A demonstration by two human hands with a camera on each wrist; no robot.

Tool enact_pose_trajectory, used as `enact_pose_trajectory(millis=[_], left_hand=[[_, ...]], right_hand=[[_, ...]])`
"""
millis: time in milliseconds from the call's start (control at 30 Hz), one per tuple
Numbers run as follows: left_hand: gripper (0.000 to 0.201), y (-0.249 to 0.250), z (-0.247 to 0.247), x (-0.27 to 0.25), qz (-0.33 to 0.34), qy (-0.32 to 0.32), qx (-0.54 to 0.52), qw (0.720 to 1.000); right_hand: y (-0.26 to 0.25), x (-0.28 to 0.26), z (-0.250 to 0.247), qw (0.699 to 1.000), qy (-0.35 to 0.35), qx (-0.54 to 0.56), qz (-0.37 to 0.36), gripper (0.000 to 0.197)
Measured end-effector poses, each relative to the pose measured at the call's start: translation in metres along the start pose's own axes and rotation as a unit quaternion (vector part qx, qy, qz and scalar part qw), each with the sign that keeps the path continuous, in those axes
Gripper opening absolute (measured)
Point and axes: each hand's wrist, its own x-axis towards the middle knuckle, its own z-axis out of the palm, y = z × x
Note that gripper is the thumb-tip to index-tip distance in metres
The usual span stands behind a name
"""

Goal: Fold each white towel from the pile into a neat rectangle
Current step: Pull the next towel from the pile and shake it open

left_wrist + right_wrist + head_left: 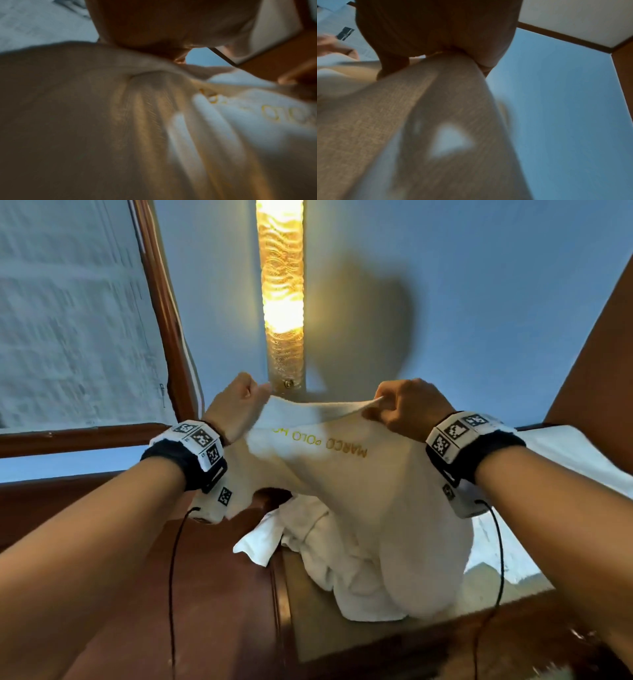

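Note:
A white towel (pixel 346 474) with gold lettering hangs stretched between my two hands above the table. My left hand (pixel 239 402) pinches its top edge at the left, fingers curled. At the right end of that edge my right hand (pixel 400 409) pinches the cloth the same way. The towel's lower part drapes onto a pile of white towels (pixel 329 549) below. In the left wrist view the towel (pixel 120 128) fills the frame, blurred, under my left hand (pixel 168 33). The right wrist view shows the towel (pixel 412 128) hanging from my right hand (pixel 436 37).
The pile lies on a brown wooden table (pixel 226 594) with a glass-topped part (pixel 342 635). A lit amber wall lamp (pixel 281 292) stands straight ahead on the blue wall. A wood-framed mirror or window (pixel 75 320) is at the left. A white cloth (pixel 561 446) lies at the right.

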Motion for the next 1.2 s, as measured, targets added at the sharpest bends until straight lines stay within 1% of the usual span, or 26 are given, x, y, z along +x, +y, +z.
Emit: enact_pose_trajectory(millis=[67,100,133,167,200,233,267,300,333,367,400,467,533,600,667,700,767,800,867,933,967,1033,1067,1100,1133,1200], left_hand=[[0.058,0.005,-0.006,-0.013,0.021,-0.087,0.087,0.992],[0.071,0.007,-0.008,-0.019,0.030,-0.125,0.159,0.979],[0.086,0.010,-0.006,-0.024,0.042,-0.143,0.232,0.961],[0.100,0.015,-0.001,-0.028,0.058,-0.143,0.283,0.947],[0.107,0.020,0.008,-0.032,0.075,-0.140,0.290,0.944],[0.106,0.026,0.021,-0.037,0.089,-0.140,0.261,0.951],[0.098,0.030,0.035,-0.042,0.101,-0.144,0.213,0.961],[0.079,0.033,0.050,-0.046,0.111,-0.144,0.165,0.969],[0.053,0.033,0.064,-0.048,0.117,-0.137,0.124,0.976],[0.029,0.031,0.073,-0.049,0.104,-0.124,0.088,0.983],[0.014,0.026,0.076,-0.048,0.083,-0.109,0.056,0.989],[0.015,0.009,0.065,-0.045,0.056,-0.081,0.046,0.994],[0.013,-0.009,0.045,-0.042,0.036,-0.085,0.074,0.993],[0.011,-0.029,0.023,-0.042,0.024,-0.083,0.094,0.992],[0.011,-0.043,0.002,-0.045,0.011,-0.068,0.121,0.990],[0.011,-0.050,-0.007,-0.046,-0.002,-0.061,0.142,0.988],[0.012,-0.062,-0.020,-0.049,-0.054,-0.048,0.179,0.981],[0.012,-0.067,-0.026,-0.051,-0.088,-0.049,0.201,0.974],[0.014,-0.078,-0.030,-0.057,-0.150,-0.067,0.251,0.954],[0.015,-0.083,-0.025,-0.064,-0.178,-0.072,0.279,0.941],[0.023,-0.082,-0.017,-0.067,-0.179,-0.076,0.271,0.943],[0.057,-0.069,0.008,-0.070,-0.150,-0.104,0.192,0.964],[0.071,-0.055,0.024,-0.070,-0.130,-0.121,0.142,0.974],[0.076,-0.043,0.039,-0.067,-0.118,-0.128,0.089,0.981],[0.072,-0.034,0.054,-0.063,-0.105,-0.118,0.037,0.987],[0.047,-0.027,0.072,-0.054,-0.096,-0.055,-0.027,0.994]], right_hand=[[0.002,-0.005,-0.007,0.998,-0.033,-0.047,-0.010,0.028],[0.001,-0.006,-0.009,0.997,-0.039,-0.058,-0.016,0.024],[-0.001,-0.005,-0.009,0.997,-0.035,-0.060,-0.024,0.019],[-0.006,-0.005,-0.009,0.998,-0.024,-0.050,-0.037,0.016],[-0.015,-0.004,-0.009,0.998,-0.011,-0.037,-0.054,0.013],[-0.025,-0.003,-0.007,0.997,0.000,-0.020,-0.076,0.012],[-0.034,-0.002,-0.004,0.995,0.001,-0.007,-0.097,0.011],[-0.041,-0.001,0.001,0.993,-0.007,0.003,-0.117,0.010],[-0.046,0.000,0.006,0.992,-0.022,0.001,-0.128,0.011],[-0.049,0.000,0.013,0.990,-0.039,-0.004,-0.136,0.013],[-0.048,0.001,0.020,0.988,-0.060,-0.018,-0.138,0.018],[-0.039,0.001,0.034,0.982,-0.112,-0.079,-0.128,0.030],[-0.021,0.001,0.048,0.977,-0.148,-0.118,-0.099,0.027],[0.000,0.003,0.061,0.980,-0.165,-0.092,-0.064,0.020],[0.014,0.012,0.075,0.983,-0.171,-0.052,-0.035,0.028],[0.020,0.017,0.082,0.982,-0.181,-0.049,-0.036,0.032],[0.029,0.027,0.094,0.975,-0.209,-0.066,-0.039,0.035],[0.031,0.031,0.097,0.973,-0.215,-0.074,-0.038,0.034],[0.031,0.041,0.098,0.977,-0.201,-0.063,-0.040,0.033],[0.016,0.051,0.092,0.984,-0.174,0.015,-0.046,0.024],[0.005,0.057,0.089,0.984,-0.157,0.055,-0.061,0.017],[-0.027,0.066,0.082,0.978,-0.142,0.091,-0.120,0.009],[-0.043,0.068,0.079,0.972,-0.148,0.089,-0.158,0.010],[-0.058,0.070,0.079,0.966,-0.155,0.080,-0.192,0.012],[-0.072,0.070,0.077,0.960,-0.159,0.070,-0.219,0.014],[-0.086,0.069,0.074,0.954,-0.155,0.060,-0.249,0.012]])
